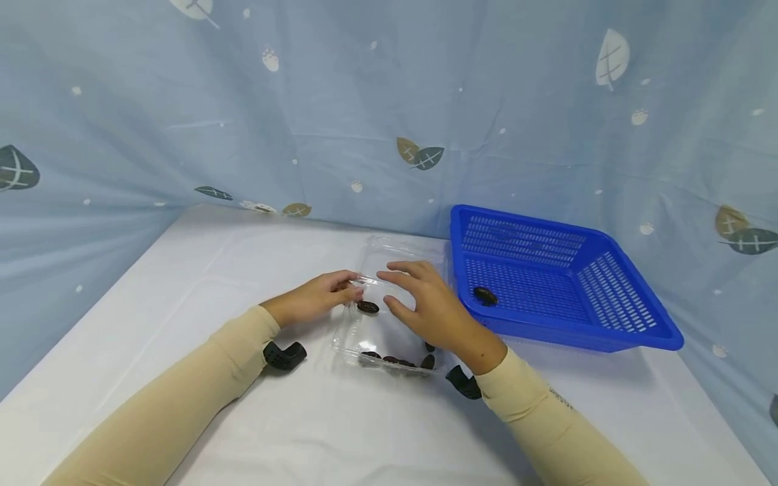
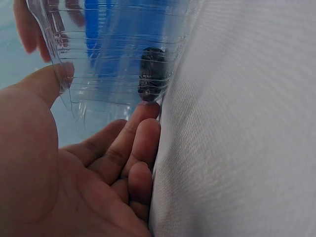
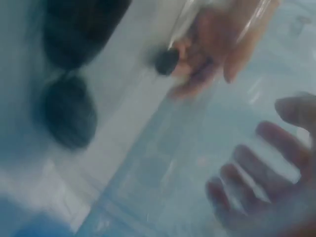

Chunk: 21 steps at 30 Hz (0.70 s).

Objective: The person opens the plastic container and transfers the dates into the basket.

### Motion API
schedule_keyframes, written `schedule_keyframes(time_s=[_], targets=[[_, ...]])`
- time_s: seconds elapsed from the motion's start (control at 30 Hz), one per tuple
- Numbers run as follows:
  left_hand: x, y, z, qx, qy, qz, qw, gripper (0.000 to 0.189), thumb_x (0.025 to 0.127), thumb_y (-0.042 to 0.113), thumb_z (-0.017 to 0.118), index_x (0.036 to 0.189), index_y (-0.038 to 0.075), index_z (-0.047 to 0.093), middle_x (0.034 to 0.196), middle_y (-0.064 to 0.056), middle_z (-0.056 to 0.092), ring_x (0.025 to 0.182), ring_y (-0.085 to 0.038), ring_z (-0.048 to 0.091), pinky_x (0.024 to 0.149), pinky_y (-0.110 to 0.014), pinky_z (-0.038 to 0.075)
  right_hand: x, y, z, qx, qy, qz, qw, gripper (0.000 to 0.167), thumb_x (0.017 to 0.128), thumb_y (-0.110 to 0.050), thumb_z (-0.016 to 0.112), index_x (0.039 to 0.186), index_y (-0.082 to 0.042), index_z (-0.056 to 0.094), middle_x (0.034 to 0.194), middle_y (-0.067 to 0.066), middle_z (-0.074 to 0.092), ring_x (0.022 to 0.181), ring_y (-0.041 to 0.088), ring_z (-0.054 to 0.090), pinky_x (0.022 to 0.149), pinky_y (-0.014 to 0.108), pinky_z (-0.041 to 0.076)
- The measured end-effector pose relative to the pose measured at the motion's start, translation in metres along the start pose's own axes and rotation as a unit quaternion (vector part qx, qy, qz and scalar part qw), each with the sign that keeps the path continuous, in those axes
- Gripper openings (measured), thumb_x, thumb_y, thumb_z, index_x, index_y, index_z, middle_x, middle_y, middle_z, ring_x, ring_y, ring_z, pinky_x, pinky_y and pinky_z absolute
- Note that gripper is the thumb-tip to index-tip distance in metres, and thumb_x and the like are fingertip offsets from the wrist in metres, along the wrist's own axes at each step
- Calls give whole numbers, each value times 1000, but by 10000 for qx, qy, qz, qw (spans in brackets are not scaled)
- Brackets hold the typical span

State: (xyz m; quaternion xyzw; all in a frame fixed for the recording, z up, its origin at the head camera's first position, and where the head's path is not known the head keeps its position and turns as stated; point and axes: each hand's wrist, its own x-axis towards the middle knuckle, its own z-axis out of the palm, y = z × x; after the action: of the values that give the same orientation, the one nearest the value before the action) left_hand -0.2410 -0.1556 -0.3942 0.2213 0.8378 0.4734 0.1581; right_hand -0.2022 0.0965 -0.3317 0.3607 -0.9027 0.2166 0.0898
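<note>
A clear plastic clamshell box lies on the table with its lid folded back. My left hand holds the box's left edge, the thumb against the wall and the fingers low beside it. In the left wrist view a dark brown oval piece shows through the ribbed wall near the fingertips. Over the box hovers my right hand, fingers spread and holding nothing. Inside the box, one dark oval piece lies near the left hand, and several more lie along the front and right. The right wrist view is blurred.
To the right stands a blue plastic basket with slotted walls; one dark oval piece lies inside it. Black curved parts sit beside both wrists. A patterned blue curtain hangs behind the white-covered table.
</note>
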Motion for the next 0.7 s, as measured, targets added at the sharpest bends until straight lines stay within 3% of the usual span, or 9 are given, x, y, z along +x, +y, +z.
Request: schedule_keyframes(time_s=[0.27,0.5,0.7], targets=[[-2,5,0,20,-62,1,10000,47,106,40,47,144,12,47,118,-6,69,109,-19,61,102,-44,44,2,-1,16,221,-555,-40,9982,41,98,-23,65,138,-14,61,142,11,57,134,28,50,111,50,43],[-2,6,-1,56,-62,-33,10000,47,106,41,47,144,13,47,116,-4,69,108,-18,61,101,-44,45,2,-1,22,84,-499,-146,9986,42,96,-20,69,137,-15,62,141,11,59,131,29,52,110,52,42],[1,3,0,41,-51,-53,10000,48,106,40,47,145,12,46,117,-5,69,109,-19,61,100,-43,45,3,-2,26,-368,-481,-188,9980,40,94,-21,71,134,-18,65,143,8,58,129,28,53,109,51,42]])
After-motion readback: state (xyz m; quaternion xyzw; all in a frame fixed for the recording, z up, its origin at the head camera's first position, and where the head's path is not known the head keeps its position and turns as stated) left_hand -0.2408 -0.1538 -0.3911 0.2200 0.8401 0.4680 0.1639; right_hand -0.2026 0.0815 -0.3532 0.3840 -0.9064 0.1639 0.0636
